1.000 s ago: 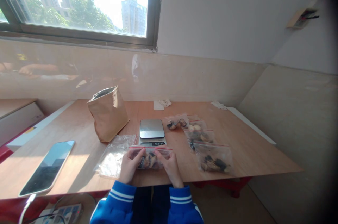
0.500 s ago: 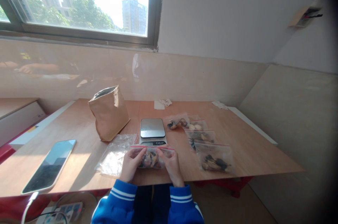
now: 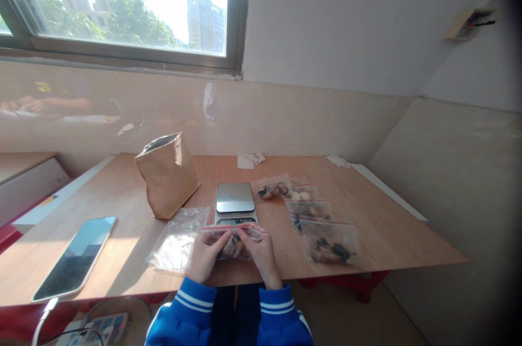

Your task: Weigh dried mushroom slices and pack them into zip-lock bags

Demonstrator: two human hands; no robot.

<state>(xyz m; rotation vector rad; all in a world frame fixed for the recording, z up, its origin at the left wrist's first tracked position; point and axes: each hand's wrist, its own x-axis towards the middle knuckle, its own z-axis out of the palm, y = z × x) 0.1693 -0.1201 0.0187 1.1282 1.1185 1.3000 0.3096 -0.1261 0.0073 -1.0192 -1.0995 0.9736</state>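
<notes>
Both hands pinch the red-striped top edge of a clear zip bag [image 3: 235, 251] with dark and tan dried pieces inside. My left hand [image 3: 205, 255] grips it from the left, my right hand [image 3: 261, 255] from the right, and the thumbs lie close together near the middle of the seal. Just behind the bag stands a kitchen scale [image 3: 235, 198] with a silver plate; its display is partly covered by the bag. Left of my left hand lies a stack of flat clear bags [image 3: 176, 245]. A filled zip bag [image 3: 332, 245] rests to the right.
Several more filled bags [image 3: 309, 208] lie right of the scale. A brown paper bag [image 3: 169, 177] stands open at the back left. A phone [image 3: 75, 259] is on the left, with a white cable [image 3: 44, 316] by the table edge. Crumpled tissue [image 3: 255, 159] lies near the wall.
My thumbs have moved inward along the bag's top edge and are now close together at its middle. The other things on the table stay in place.
</notes>
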